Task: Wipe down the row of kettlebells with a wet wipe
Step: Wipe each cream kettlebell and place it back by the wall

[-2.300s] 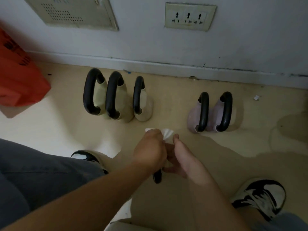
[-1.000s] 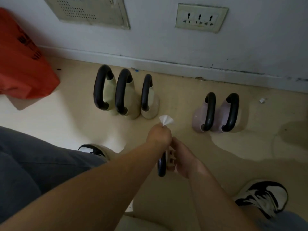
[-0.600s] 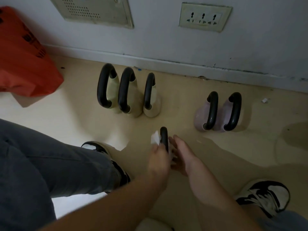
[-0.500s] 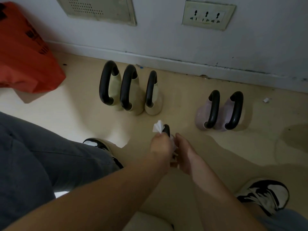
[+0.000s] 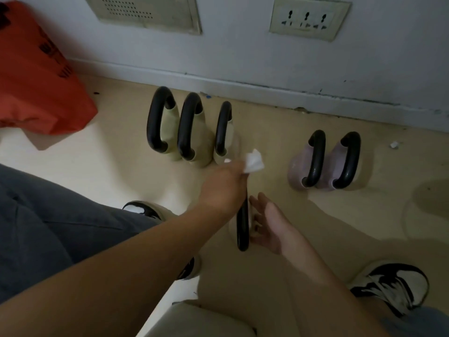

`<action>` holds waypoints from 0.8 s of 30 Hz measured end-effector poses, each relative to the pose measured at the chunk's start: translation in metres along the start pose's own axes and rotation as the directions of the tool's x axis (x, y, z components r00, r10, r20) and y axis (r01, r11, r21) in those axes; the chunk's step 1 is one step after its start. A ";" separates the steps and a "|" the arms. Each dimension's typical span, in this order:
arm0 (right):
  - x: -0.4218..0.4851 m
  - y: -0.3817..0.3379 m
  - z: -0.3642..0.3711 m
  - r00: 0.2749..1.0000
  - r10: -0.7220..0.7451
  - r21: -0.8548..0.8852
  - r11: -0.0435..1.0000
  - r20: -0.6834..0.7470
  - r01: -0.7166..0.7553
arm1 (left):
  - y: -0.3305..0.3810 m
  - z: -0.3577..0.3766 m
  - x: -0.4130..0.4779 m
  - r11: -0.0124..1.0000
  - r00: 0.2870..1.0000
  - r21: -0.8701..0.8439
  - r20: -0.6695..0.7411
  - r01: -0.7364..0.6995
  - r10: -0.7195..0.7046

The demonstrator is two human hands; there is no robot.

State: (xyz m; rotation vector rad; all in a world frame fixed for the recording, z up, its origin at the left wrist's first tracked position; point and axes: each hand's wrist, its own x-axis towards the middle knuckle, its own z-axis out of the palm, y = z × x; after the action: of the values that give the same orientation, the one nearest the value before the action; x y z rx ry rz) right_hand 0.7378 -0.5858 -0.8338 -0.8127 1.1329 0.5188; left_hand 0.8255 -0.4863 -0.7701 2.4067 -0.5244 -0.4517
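Kettlebell (image 5: 243, 222) under wipe-down stands on the floor (image 5: 315, 227) between a crouching person's hands, set forward of the row. Its black handle (image 5: 242, 239) runs lengthwise toward the wall (image 5: 243, 57). The left hand (image 5: 223, 188) grips a crumpled wet wipe (image 5: 254, 163) at the handle's far end — the right hand (image 5: 271, 222) lies open, fingers relaxed, just beside the pale body. Behind, three cream kettlebells (image 5: 188, 127) stand close side by side, two lilac kettlebells (image 5: 337, 164) well apart to their right — every handle arching toward the wall. An orange bag (image 5: 36, 88) sits at far left.
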 end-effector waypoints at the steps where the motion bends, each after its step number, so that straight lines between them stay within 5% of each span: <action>1: 0.000 0.000 0.001 1.000 -0.006 0.011 1.000 0.004 0.006 | -0.001 0.007 -0.002 0.982 0.989 0.147 0.108 -0.118 0.102; 4: 0.008 0.002 -0.001 1.000 0.009 0.052 0.999 0.008 -0.009 | -0.018 0.029 -0.019 0.732 0.869 0.473 0.331 -0.490 0.367; 6: 0.012 0.001 -0.004 1.000 0.024 0.064 0.998 0.004 -0.024 | -0.035 0.030 -0.015 0.706 0.810 0.405 0.366 -0.581 0.458; 8: 0.014 0.000 -0.005 0.999 0.032 0.079 0.996 0.007 -0.032 | -0.033 0.022 0.004 0.793 0.822 0.315 0.435 -0.521 0.367; 10: 0.016 -0.001 -0.006 0.998 0.058 0.089 0.994 0.016 -0.059 | -0.019 0.020 0.031 0.866 0.836 0.360 0.537 -0.345 0.110; 13: 0.011 -0.003 -0.003 0.996 0.084 0.092 0.992 -0.004 -0.083 | 0.002 0.030 0.055 0.867 0.802 0.452 0.587 -0.208 -0.114; 15: 0.011 -0.003 -0.003 0.997 0.080 0.088 0.993 -0.011 -0.078 | 0.005 0.028 0.044 0.820 0.815 0.498 0.575 -0.282 -0.069; 17: 0.010 -0.004 -0.002 0.997 0.074 0.094 0.993 -0.003 -0.073 | -0.001 0.021 0.013 0.676 0.816 0.549 0.561 -0.492 0.137; 19: 0.013 -0.005 -0.003 0.994 0.097 0.137 0.985 0.047 -0.103 | -0.015 0.010 -0.024 0.515 0.645 0.431 0.670 -0.741 0.368; 21: 0.009 -0.008 -0.002 0.996 0.079 0.190 0.978 0.046 -0.087 | -0.030 0.003 -0.037 0.395 0.485 0.327 0.769 -0.858 0.416; 22: 0.013 -0.007 -0.004 0.997 0.075 0.177 0.981 0.035 -0.080 | -0.033 0.003 -0.032 0.369 0.472 0.321 0.752 -0.872 0.461; 24: 0.010 -0.004 -0.003 0.999 0.045 0.149 0.988 0.006 -0.045 | -0.023 0.006 -0.024 0.470 0.654 0.460 0.601 -0.753 0.459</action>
State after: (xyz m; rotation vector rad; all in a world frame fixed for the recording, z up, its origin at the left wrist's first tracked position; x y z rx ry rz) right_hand 0.7423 -0.5912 -0.8426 -0.6579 1.1748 0.4665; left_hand 0.8081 -0.4618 -0.7849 2.4901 -2.0214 -0.4557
